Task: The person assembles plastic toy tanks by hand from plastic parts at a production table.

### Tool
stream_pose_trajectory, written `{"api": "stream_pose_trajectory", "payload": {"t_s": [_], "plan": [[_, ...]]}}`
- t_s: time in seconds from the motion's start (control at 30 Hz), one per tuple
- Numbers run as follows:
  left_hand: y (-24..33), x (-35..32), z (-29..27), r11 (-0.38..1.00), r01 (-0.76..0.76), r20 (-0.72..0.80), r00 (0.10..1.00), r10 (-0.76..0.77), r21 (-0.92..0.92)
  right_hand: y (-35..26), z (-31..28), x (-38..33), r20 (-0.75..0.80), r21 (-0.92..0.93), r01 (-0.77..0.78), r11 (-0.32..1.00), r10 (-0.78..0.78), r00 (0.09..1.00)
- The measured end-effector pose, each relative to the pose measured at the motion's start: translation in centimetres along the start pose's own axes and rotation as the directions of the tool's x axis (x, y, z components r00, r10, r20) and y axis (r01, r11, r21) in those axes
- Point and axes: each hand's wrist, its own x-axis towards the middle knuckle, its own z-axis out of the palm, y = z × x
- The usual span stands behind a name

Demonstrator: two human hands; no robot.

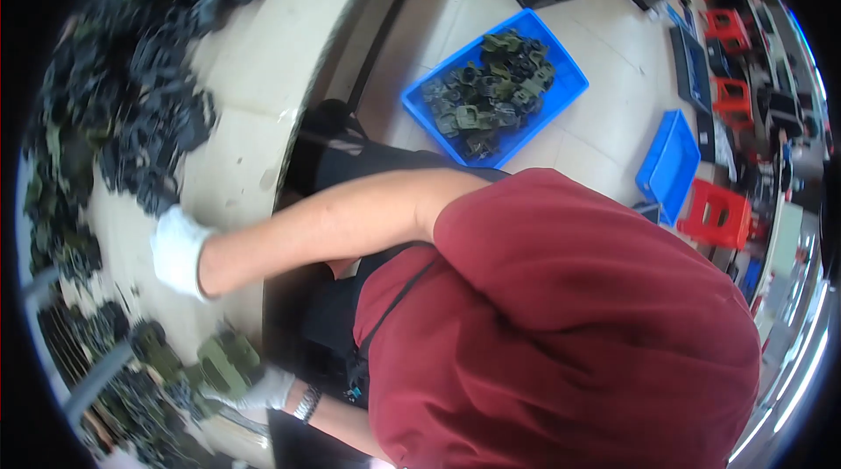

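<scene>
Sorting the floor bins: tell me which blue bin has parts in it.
The larger blue bin nearest the table, filled with dark green parts. The smaller blue bin beside the red stools shows none.

A small factory or assembly workshop: a pale desk (pixel 254 75) heaped with dark and olive plastic parts (pixel 149 110), a blue bin (pixel 561 88) of similar parts on the tiled floor (pixel 604 40), red plastic stools (pixel 714 211), and further work stations beyond.

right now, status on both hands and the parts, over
One gloved hand flat on the table. Other gloved hand touching an olive part. Dark parts heap alongside.
</scene>
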Motion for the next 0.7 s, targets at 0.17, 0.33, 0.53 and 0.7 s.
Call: {"api": "stream_pose_trajectory", "payload": {"t_s": [0.17,0.33,0.53,0.7], "plan": [[-0.1,0.0,0.2,0.993,-0.016,0.005,1.0,0.017,-0.12,2.5,-2.5,-2.3,0.196,0.004,0.251,0.968,-0.247,0.949],[-0.2,0.1,1.3,0.992,0.013,-0.022,1.0,-0.016,-0.123,3.0,0.2,-2.5,0.436,0.226,0.288,0.931,-0.361,0.825],[0.9,-0.4,3.2,0.99,0.002,-0.119,0.993,-0.019,-0.139,3.7,0.4,-3.5,-0.012,0.24,0.367,0.899,-0.376,0.927],[3.1,-3.3,5.8,0.995,0.068,-0.161,0.985,-0.056,0.068,3.6,-3.1,-6.1,0.045,0.337,0.347,0.875,-0.383,0.923]]}}
